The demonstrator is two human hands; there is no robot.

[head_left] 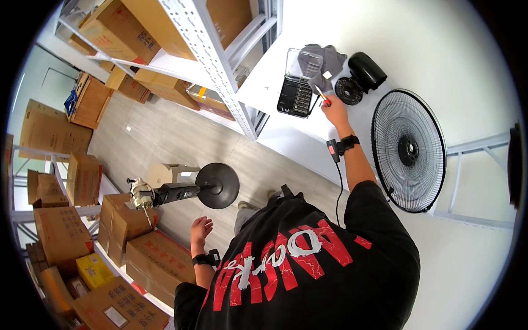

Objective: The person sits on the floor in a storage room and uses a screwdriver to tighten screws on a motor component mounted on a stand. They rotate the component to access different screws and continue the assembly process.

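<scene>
Over the white tabletop, my right hand (pixel 335 114) is closed round a small screwdriver (pixel 324 99) with a red and yellow handle, its shaft pointing toward an open bit case (pixel 298 94). The case has a clear lid and a dark tray of metal bits. A grey cloth (pixel 327 58) lies beside it. Just beyond my hand are a round black slotted part (pixel 348 91) and a black cylindrical housing (pixel 367 71). My left hand (pixel 201 230) hangs low over the floor, fingers loosely curled and apart, holding nothing.
A round black fan grille (pixel 409 149) leans at the right. Left of me stands a fan stand with an exposed motor (pixel 142 193) and a round black base (pixel 218 185), next to a beige stool (pixel 162 173). Metal shelves (pixel 206 49) with cardboard boxes (pixel 165 264) line the left side.
</scene>
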